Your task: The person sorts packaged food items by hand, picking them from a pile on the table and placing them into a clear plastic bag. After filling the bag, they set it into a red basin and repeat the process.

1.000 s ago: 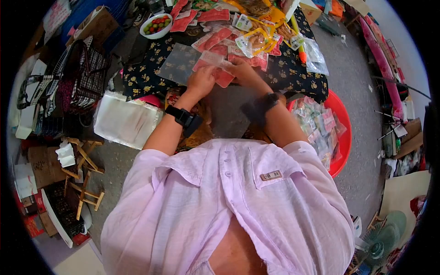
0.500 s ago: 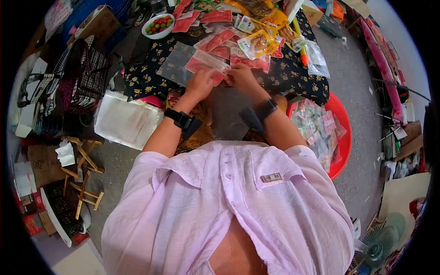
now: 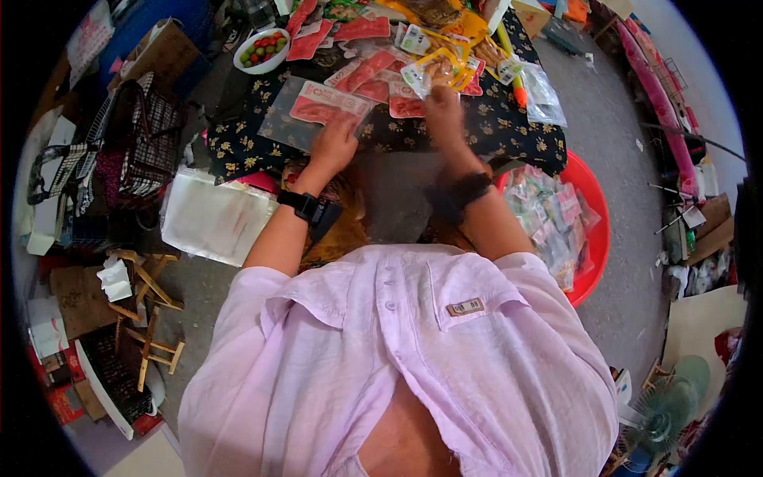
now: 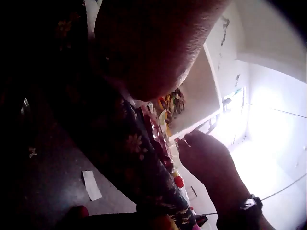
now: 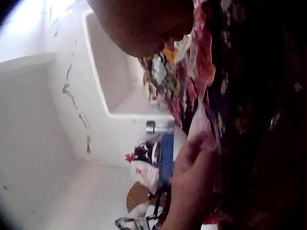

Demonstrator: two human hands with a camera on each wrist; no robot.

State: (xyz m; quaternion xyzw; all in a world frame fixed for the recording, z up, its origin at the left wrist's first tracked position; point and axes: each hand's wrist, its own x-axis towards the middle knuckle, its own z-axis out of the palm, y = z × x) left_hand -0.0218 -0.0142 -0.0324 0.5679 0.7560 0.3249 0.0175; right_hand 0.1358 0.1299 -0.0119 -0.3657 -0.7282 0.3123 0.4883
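Note:
A clear plastic bag (image 3: 288,135) lies near the table's front edge with a red-and-white packet (image 3: 322,103) on or inside it. My left hand (image 3: 335,147) pinches the near right side of the bag, where the packet's corner also lies. The right wrist view shows this left hand (image 5: 194,165) with thumb and fingers together at the lifted pale edge. Blurred by motion, my right hand (image 3: 447,119) reaches forward, fingertips right at the lower edge of a yellow food packet (image 3: 433,71). More red packets (image 3: 369,73) are spread between the hands and beyond.
Across the dark flowered tablecloth (image 3: 238,143) stand a white bowl (image 3: 262,52) of small red and green fruit and, at the right, more clear bags (image 3: 544,94). Below right, a red basin (image 3: 592,262) holds filled packets. A stack of clear sleeves (image 3: 214,215) lies at lower left.
The red packet has moved left over the clear bag, along with my left hand. My right hand has left the red packet and moved forward to the yellow packet.

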